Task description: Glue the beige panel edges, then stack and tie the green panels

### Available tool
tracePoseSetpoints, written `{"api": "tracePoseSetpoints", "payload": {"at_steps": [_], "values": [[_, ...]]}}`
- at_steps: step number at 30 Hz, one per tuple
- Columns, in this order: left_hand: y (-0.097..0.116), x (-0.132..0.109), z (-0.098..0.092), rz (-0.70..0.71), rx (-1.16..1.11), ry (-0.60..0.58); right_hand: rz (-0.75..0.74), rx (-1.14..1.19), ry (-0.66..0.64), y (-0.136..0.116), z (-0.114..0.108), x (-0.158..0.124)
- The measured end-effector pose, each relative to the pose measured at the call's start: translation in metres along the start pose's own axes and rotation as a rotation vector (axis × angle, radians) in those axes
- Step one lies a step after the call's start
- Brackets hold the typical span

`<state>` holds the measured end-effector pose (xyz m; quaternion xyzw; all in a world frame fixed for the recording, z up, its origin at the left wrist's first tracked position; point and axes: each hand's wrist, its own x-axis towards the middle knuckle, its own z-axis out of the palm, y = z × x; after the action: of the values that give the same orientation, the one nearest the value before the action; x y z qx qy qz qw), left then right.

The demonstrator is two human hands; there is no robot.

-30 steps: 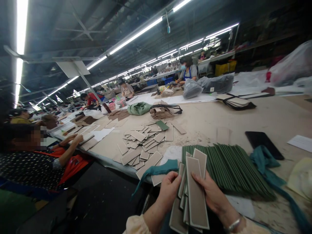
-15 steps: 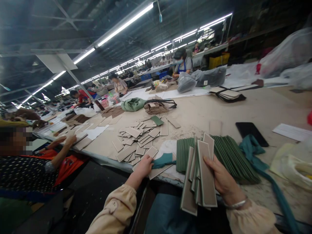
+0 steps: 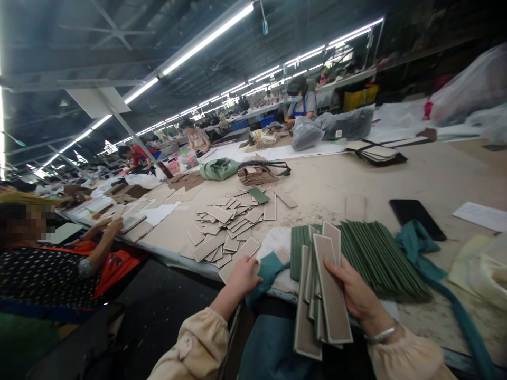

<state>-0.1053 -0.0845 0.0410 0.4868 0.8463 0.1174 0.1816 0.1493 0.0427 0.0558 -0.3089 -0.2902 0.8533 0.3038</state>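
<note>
My right hand (image 3: 358, 295) grips a fanned bundle of long beige strips with green edges (image 3: 322, 293), held upright near the table's front edge. My left hand (image 3: 244, 275) rests closed on a beige strip (image 3: 238, 258) at the table's edge, beside a teal cloth (image 3: 269, 266). Just behind lies a long row of stacked green-edged strips (image 3: 370, 256). A loose heap of beige strips (image 3: 227, 224) spreads to the left of it.
A black phone (image 3: 415, 217), a white paper (image 3: 481, 215) and teal fabric (image 3: 422, 253) lie to the right. A person in a dotted top (image 3: 51, 264) sits at left. Other workers, bags and strip piles fill the long table (image 3: 396, 179) farther back.
My left hand let go of the bundle, reached out to the table's edge and now sits on a beige strip. My right hand keeps the bundle, lowered slightly.
</note>
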Motion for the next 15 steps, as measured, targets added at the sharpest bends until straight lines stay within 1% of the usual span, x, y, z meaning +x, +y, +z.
{"api": "tracePoseSetpoints", "payload": {"at_steps": [2, 4, 6, 8, 11, 13, 15], "values": [[0.002, 0.006, 0.007, -0.032, 0.019, -0.012, 0.019, -0.014, -0.016, 0.002, 0.0, 0.0], [0.002, 0.011, 0.009, -0.068, 0.02, -0.034, 0.03, -0.03, -0.034, 0.004, 0.0, 0.001], [-0.001, 0.013, 0.006, -0.104, 0.004, -0.072, 0.034, -0.039, -0.047, 0.004, -0.001, 0.001], [-0.008, 0.013, -0.001, -0.12, -0.034, -0.136, 0.035, -0.044, -0.046, 0.004, -0.001, 0.002], [-0.028, 0.011, -0.019, -0.119, -0.099, -0.208, 0.037, -0.042, -0.041, 0.002, 0.0, 0.002], [-0.046, 0.011, -0.032, -0.141, -0.104, -0.189, 0.032, -0.033, -0.043, 0.001, 0.001, 0.001], [-0.063, 0.012, -0.043, -0.184, -0.06, -0.139, 0.026, -0.031, -0.045, 0.001, 0.001, 0.0]]}}
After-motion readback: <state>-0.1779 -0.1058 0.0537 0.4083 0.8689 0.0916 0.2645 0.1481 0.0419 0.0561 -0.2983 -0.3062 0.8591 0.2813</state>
